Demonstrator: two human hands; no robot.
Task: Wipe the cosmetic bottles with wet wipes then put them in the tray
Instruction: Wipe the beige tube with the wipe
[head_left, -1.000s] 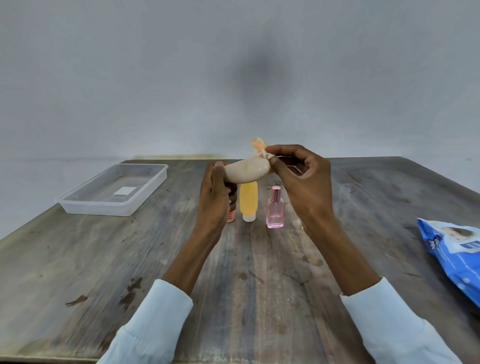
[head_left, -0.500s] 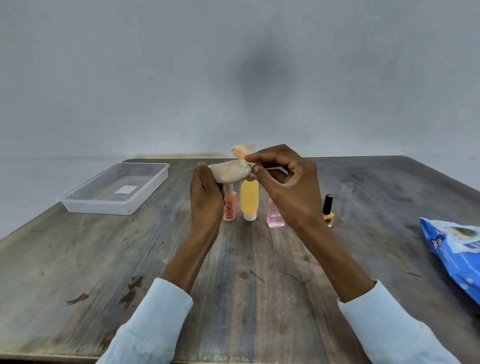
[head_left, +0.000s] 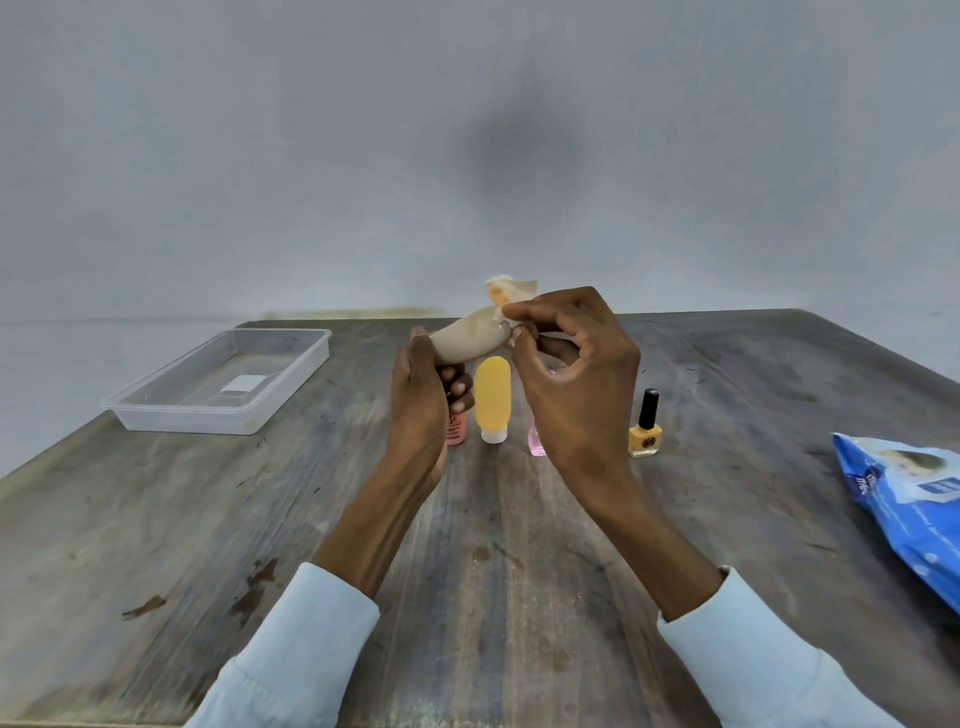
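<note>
My left hand (head_left: 422, 402) grips the lower end of a beige cosmetic bottle (head_left: 470, 340), held tilted above the table. My right hand (head_left: 574, 384) pinches a wet wipe (head_left: 506, 293) against the bottle's upper end. Behind my hands stand a yellow tube (head_left: 492, 397) on its white cap, an orange bottle (head_left: 456, 431) partly hidden by my left hand, a pink bottle (head_left: 535, 444) mostly hidden by my right hand, and a yellow nail polish with a black cap (head_left: 646, 426). The clear plastic tray (head_left: 156, 415) sits at the far left with no bottles in it.
A blue pack of wet wipes (head_left: 904, 509) lies at the table's right edge. The worn wooden table (head_left: 493, 597) ends at a grey wall behind. Its left edge runs just past the tray.
My hands and the beige bottle shifted left, then back a little right. The wipe has stayed at the bottle's upper end. The nail polish came into view from behind my right hand.
</note>
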